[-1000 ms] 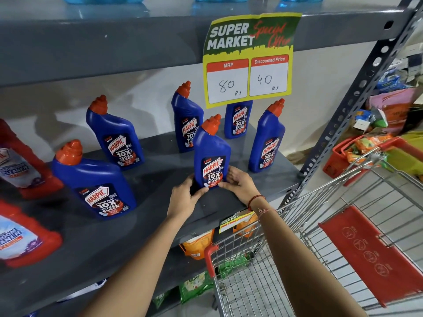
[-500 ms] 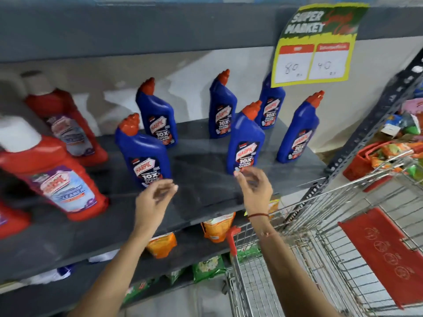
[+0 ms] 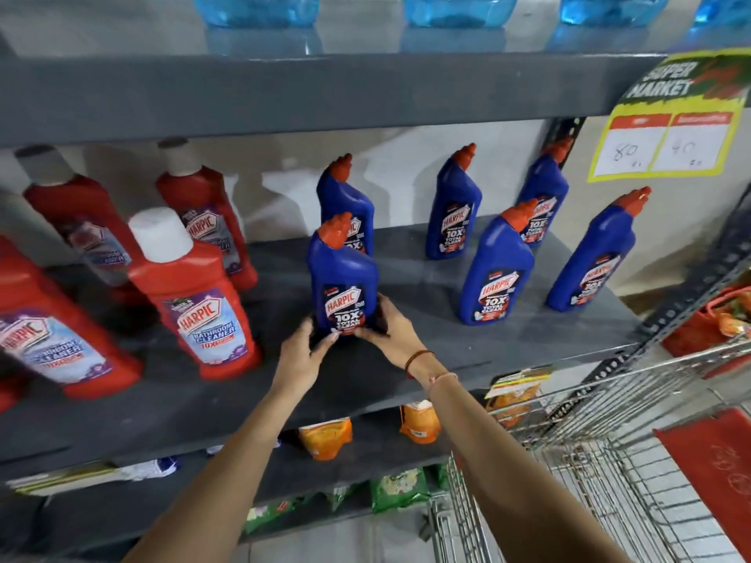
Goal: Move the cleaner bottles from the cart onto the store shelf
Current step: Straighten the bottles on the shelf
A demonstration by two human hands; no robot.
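We reached both arms forward, our left hand (image 3: 302, 351) and right hand (image 3: 390, 325) cupping the base of a blue cleaner bottle (image 3: 343, 278), fingers gripping it upright on the grey shelf (image 3: 467, 355).

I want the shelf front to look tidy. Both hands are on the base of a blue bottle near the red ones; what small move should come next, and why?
Probably let go and draw both hands back. The blue bottle already stands upright on the shelf with its label facing out, and the left hand and right hand only cup its base.
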